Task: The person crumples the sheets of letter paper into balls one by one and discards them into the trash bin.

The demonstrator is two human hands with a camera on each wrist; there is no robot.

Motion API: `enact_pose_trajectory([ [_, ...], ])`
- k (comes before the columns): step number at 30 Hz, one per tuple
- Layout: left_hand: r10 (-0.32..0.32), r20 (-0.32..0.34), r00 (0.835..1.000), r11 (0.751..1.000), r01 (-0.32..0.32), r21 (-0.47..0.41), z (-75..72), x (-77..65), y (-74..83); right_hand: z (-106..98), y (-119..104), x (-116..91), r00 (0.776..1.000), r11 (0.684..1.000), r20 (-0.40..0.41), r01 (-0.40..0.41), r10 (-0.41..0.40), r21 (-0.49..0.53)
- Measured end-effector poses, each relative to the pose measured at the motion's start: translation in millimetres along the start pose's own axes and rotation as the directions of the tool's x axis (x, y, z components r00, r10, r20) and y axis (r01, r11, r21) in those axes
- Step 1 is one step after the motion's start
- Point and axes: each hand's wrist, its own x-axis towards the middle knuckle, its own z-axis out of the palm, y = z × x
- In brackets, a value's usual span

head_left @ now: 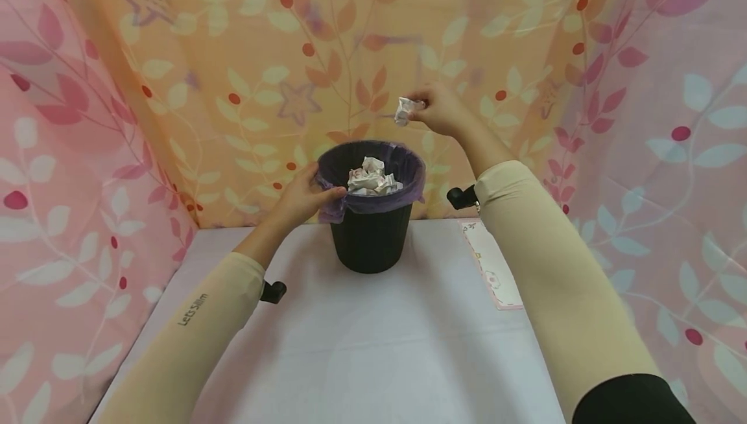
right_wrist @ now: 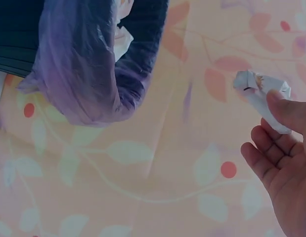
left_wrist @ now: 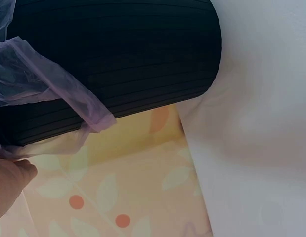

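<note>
A black trash bin stands upright on the table, lined with a purple plastic bag folded over its rim. Inside it lie several crumpled papers. My left hand holds the bin's rim at its left side, thumb over the bag's edge; in the left wrist view only part of that hand shows beside the bag. Above and right of the bin, my right hand pinches a crumpled paper between thumb and fingers. The right wrist view shows this paper apart from the bin.
A white sheet with a pink patterned border lies on the white table to the right, partly behind my right sleeve. Floral curtains hang close behind the bin and along both sides.
</note>
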Motion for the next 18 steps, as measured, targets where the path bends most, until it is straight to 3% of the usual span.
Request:
enact_pose_trajectory([
  [6,-0.018,0.001,1.0,1.0,0.018,0.006,3.2,-0.3,-0.9,3,5,11,0.999,0.997,0.044,-0.015,0.019,-0.074],
  [12,0.011,-0.005,1.0,1.0,-0.011,0.007,6.4,1.4,-0.3,8,9,11,0.998,0.997,0.023,-0.055,0.057,-0.063],
  [18,-0.018,0.018,1.0,1.0,0.018,0.01,6.9,-0.2,1.0,11,13,10,0.996,0.994,0.027,-0.082,0.084,-0.068],
])
